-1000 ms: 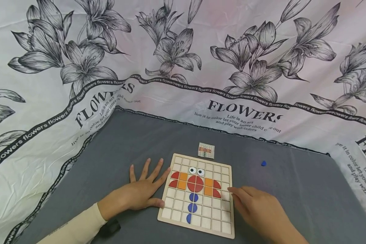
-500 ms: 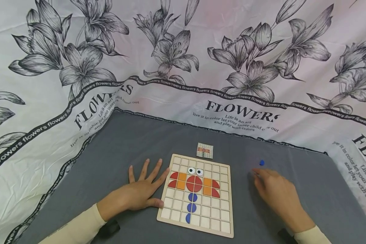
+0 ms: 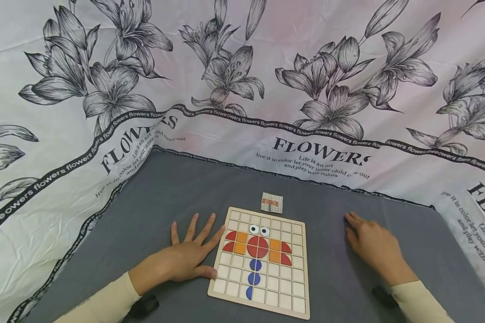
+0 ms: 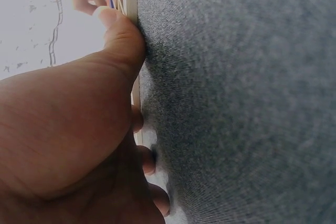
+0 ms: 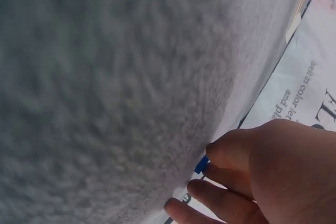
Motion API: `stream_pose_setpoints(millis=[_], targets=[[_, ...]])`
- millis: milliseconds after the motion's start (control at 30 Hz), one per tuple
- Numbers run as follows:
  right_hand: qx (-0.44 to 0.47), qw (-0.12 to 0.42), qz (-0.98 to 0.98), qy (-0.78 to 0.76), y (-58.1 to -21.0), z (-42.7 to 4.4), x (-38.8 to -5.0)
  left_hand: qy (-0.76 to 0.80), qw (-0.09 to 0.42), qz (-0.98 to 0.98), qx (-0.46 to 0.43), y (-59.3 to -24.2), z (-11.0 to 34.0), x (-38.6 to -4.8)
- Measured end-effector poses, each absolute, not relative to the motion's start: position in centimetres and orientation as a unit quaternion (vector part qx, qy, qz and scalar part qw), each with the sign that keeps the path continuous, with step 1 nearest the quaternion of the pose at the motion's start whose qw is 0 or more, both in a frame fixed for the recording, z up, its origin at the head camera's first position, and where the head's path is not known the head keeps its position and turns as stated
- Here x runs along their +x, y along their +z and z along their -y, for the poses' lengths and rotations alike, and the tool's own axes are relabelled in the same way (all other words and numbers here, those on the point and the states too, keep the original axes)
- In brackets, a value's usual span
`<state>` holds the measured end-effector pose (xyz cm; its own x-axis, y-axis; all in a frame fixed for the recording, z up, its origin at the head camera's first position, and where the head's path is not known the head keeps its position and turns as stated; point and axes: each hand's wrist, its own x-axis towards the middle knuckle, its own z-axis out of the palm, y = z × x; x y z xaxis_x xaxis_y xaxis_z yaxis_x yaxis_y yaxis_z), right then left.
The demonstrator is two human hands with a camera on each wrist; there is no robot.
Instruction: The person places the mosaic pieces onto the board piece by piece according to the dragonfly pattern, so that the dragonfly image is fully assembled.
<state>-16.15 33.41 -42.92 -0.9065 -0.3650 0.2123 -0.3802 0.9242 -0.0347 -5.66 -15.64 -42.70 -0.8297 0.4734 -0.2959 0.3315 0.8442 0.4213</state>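
A square wooden grid board lies on the grey cloth, its figure made of red, orange and blue pieces and two eye pieces. Spread flat at its left, my left hand touches the board's edge with thumb and index finger. My right hand is out to the right of the board, low over the cloth. In the right wrist view, a small blue puzzle piece sits pinched between thumb and index finger; in the head view the fingers hide it. One blue half-disc lies at the figure's bottom.
A small picture card with a similar figure lies just beyond the board. The grey cloth runs back to a white flower-print curtain. Dark straps show at the wrists.
My right hand has left the board's right edge, moved right and away from me to the loose blue puzzle piece, and now pinches it. The left hand stays in place.
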Motion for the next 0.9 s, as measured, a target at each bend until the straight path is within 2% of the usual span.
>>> stream_pose_setpoints(millis=[400,900], targets=[[0.204,0.112,0.973,0.013,-41.8,-33.8,-19.1,0.188,0.193,-0.940,0.211,-43.0,15.8,-5.7],[0.166,0.098,0.981,0.028,-41.9,-34.4,-21.4,0.185,0.199,-0.939,0.210,-43.0,15.6,-5.7]])
